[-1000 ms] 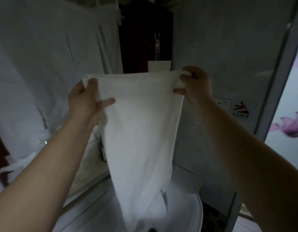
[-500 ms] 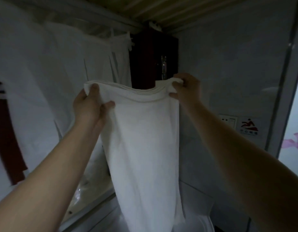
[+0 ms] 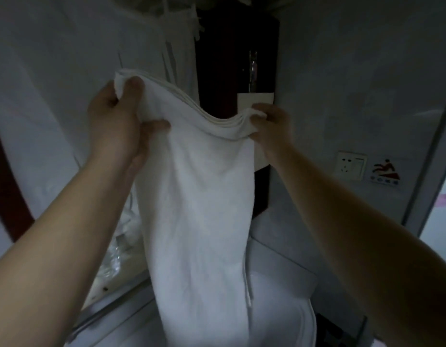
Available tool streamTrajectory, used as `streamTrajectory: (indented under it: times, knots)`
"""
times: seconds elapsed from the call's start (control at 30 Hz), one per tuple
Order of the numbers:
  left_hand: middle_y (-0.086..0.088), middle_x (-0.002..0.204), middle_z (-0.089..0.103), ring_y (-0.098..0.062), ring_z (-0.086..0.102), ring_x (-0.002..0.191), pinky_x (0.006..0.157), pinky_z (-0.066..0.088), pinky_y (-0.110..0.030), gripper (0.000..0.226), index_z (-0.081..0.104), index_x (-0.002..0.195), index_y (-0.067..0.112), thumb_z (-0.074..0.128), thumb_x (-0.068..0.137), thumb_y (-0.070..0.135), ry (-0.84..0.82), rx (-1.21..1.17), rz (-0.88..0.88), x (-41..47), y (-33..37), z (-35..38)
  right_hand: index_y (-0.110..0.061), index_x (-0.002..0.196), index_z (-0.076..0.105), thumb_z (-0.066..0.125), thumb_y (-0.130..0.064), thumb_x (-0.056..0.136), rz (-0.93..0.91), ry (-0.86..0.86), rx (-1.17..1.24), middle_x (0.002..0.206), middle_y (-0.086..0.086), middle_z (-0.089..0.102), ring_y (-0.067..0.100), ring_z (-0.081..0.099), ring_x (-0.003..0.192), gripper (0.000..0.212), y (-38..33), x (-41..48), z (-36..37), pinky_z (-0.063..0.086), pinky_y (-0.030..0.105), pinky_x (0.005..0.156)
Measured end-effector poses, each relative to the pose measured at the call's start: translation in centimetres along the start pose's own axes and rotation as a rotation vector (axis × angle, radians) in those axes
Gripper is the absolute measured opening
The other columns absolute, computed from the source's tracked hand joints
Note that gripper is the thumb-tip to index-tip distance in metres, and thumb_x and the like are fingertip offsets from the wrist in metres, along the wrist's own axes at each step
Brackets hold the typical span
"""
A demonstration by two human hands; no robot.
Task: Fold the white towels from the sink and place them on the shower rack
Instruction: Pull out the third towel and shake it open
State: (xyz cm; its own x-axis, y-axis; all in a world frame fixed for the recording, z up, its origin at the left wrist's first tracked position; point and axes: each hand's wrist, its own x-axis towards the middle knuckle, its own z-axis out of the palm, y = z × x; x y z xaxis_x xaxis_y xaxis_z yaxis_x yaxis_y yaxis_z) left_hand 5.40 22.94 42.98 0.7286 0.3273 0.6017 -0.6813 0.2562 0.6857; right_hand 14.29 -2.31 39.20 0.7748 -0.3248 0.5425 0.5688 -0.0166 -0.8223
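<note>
In the middle of the frame we hold the white towel [image 3: 199,209] up by its top edge, the left hand [image 3: 116,121] pinching the higher corner at upper left and the right hand [image 3: 269,123] pinching the lower corner at centre right, so the edge sags between them. The cloth hangs limp and light in several layers down toward the pale sink [image 3: 287,304] at the bottom, so we judge it soft and floppy, best gripped at both top corners and kept taut to fold squarely.

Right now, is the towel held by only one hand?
No, the left hand and right hand each grip a top corner of the white towel.
</note>
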Motion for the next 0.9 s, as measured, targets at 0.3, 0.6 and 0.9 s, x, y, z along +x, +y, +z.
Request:
streamTrajectory:
  times: [0.3, 0.6, 0.9]
  knots:
    - [-0.007, 0.098, 0.073, -0.033, 0.071, 0.103, 0.077, 0.057, -0.066, 0.013, 0.073, 0.101, 0.017, 0.06, 0.097, 0.018, 0.044, 0.027, 0.103, -0.5, -0.4, -1.7, -0.032, 0.093, 0.07, 0.066, -0.007, 0.092, 0.02, -0.033, 0.169, 0.102, -0.004, 0.069, 0.013, 0.069, 0.095, 0.025, -0.7, 0.9, 0.5, 0.062, 0.042, 0.079]
    - [-0.011, 0.109, 0.073, -0.033, 0.07, 0.109, 0.078, 0.059, -0.061, 0.015, 0.078, 0.097, 0.02, 0.063, 0.095, 0.017, 0.1, 0.034, 0.131, -1.9, 1.4, -3.5, -0.017, 0.117, 0.067, 0.063, -0.007, 0.096, 0.137, -0.207, 0.307, 0.124, 0.009, 0.065, 0.026, 0.065, 0.112, 0.024, -2.4, -1.1, 2.6, 0.061, 0.052, 0.081]
    - [0.006, 0.093, 0.073, -0.02, 0.07, 0.099, 0.079, 0.062, -0.049, 0.009, 0.074, 0.095, 0.022, 0.065, 0.095, 0.019, 0.2, 0.128, 0.176, -3.2, 5.5, -5.7, -0.011, 0.129, 0.064, 0.065, -0.006, 0.095, 0.184, -0.303, 0.38, 0.121, 0.004, 0.065, 0.021, 0.064, 0.112, 0.035, -4.3, -3.4, 5.3, 0.061, 0.054, 0.081]
